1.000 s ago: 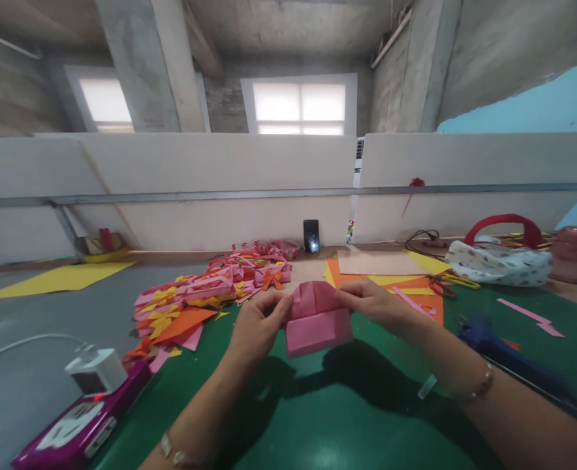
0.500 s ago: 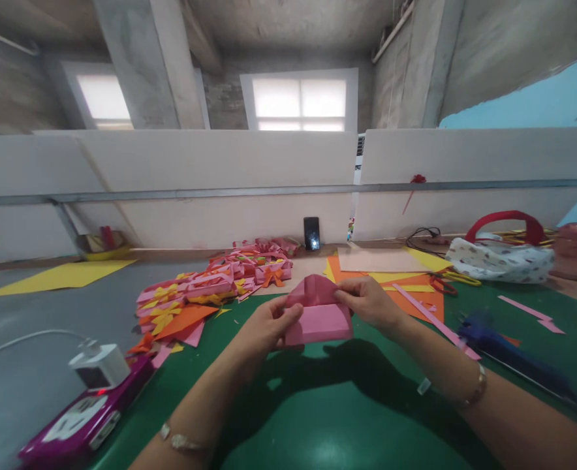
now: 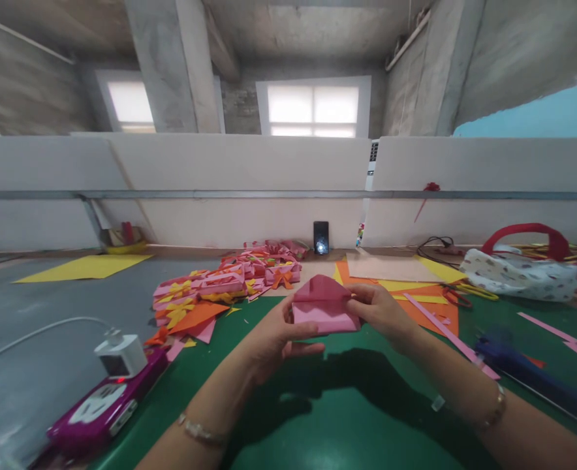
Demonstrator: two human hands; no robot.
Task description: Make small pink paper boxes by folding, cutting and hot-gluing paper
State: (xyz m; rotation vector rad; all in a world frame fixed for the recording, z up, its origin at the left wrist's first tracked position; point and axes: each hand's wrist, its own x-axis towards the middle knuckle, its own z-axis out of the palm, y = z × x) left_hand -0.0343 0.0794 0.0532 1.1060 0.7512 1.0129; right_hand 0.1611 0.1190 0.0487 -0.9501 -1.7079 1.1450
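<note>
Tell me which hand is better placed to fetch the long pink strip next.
Probably the right hand: the long pink strip lies alongside its forearm. The left hand is farther off, across the folded pink paper that both hands hold.

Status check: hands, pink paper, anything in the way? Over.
Left hand at left edge of folded pink paper, right hand pinching right edge. Paper above green tabletop. Blue tool near right forearm, off to the side.

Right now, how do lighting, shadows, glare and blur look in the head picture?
Head view: windows washed out white; dark shadow on the green tabletop below the hands; same view, bright glint on the phone; same view, blue tool blurred, pink paper clearer.
</note>
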